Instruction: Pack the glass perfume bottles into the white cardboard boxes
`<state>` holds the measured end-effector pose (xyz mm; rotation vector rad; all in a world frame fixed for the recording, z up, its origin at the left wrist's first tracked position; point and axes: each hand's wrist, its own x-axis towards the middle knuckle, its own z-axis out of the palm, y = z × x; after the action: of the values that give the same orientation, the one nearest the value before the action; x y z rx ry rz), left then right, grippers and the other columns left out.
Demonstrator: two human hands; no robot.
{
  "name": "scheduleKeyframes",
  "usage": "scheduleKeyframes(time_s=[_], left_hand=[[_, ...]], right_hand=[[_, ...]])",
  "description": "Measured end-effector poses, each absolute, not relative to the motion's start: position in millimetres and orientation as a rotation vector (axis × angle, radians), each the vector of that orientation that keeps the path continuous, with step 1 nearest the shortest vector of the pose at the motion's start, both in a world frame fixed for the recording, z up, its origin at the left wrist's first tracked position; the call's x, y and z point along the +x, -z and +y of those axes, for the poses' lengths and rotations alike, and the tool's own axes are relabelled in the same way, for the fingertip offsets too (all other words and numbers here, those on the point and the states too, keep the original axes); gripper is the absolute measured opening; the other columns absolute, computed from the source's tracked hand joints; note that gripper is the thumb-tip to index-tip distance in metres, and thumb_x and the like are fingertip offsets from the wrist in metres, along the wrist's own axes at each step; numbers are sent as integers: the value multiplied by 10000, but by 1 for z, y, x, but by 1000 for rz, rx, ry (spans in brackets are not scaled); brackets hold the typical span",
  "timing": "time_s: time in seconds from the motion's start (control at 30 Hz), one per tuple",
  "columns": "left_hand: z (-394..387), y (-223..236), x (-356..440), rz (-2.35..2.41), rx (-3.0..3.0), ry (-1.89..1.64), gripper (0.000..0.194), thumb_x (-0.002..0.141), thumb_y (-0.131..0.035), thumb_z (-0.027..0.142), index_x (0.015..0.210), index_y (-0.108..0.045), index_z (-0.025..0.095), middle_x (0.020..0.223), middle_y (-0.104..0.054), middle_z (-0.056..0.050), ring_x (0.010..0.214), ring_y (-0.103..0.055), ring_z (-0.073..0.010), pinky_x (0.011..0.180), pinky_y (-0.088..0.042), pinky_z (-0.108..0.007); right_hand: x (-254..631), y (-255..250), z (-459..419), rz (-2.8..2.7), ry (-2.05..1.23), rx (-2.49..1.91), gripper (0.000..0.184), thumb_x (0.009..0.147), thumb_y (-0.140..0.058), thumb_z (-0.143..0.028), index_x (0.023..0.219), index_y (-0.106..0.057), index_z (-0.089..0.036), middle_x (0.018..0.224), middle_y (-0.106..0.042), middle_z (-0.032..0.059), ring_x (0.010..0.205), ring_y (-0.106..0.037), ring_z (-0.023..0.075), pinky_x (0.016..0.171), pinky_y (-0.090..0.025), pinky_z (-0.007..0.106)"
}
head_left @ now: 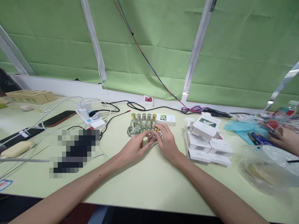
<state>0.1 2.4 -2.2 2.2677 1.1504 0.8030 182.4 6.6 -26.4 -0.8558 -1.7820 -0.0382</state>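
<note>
A small round glass perfume bottle (152, 140) with a reddish front and a gold cap stands at the middle of the table. My left hand (134, 144) pinches its left side between thumb and fingers. From the right, my right hand (167, 140) closes on it, with the fingers at the gold cap. Close by on the left is a similar round bottle with a silver cap (134, 123). Several upright glass bottles (144, 123) with gold or silver caps form a row just behind. Parts of the held bottle are hidden by my fingers.
White cartons (198, 141) are stacked to the right, an opened flower-printed box (206, 124) on top. Another white box (166, 119) lies behind the bottles. Leftward are a power strip (90, 118), cables and a phone (58, 118). Another person's hand (283, 140) is at far right, near plastic bags.
</note>
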Motion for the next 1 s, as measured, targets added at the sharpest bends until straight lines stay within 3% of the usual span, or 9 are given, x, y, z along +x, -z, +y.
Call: scheduleKeyframes(time_s=[0.17, 0.3, 0.57, 1.0], left_hand=[[2, 1, 0, 1133, 2277, -806, 330, 961, -531, 396, 1224, -617, 216, 927, -731, -40, 441, -468, -87, 491, -338, -230], [2, 1, 0, 1149, 2265, -796, 336, 964, -527, 404, 1229, -617, 218, 867, -723, -26, 444, -461, -94, 482, -329, -232], [4, 4, -1, 1143, 2290, -780, 318, 966, -536, 364, 1245, -606, 228, 919, -735, -29, 442, -462, -85, 480, -326, -226], [2, 1, -1, 1150, 2281, -762, 321, 978, -525, 395, 1248, -600, 238, 958, -739, -29, 454, -459, -87, 486, -325, -233]], right_hand=[[182, 27, 7, -1788, 24, -878, 274, 1047, -457, -193, 1296, -566, -232, 1165, -641, 106, 1078, -660, 218, 938, -582, 396], [182, 27, 6, -1788, 1, -903, 277, 1046, -466, -199, 1304, -560, -234, 1159, -644, 106, 1070, -655, 223, 932, -578, 401], [183, 27, 6, -1795, 12, -826, 373, 1040, -433, -154, 1395, -507, -238, 1298, -633, 124, 1251, -603, 219, 1057, -535, 425], [183, 29, 7, -1756, -5, -834, 281, 1033, -488, -174, 1288, -586, -236, 1164, -634, 94, 1066, -660, 201, 916, -586, 357]])
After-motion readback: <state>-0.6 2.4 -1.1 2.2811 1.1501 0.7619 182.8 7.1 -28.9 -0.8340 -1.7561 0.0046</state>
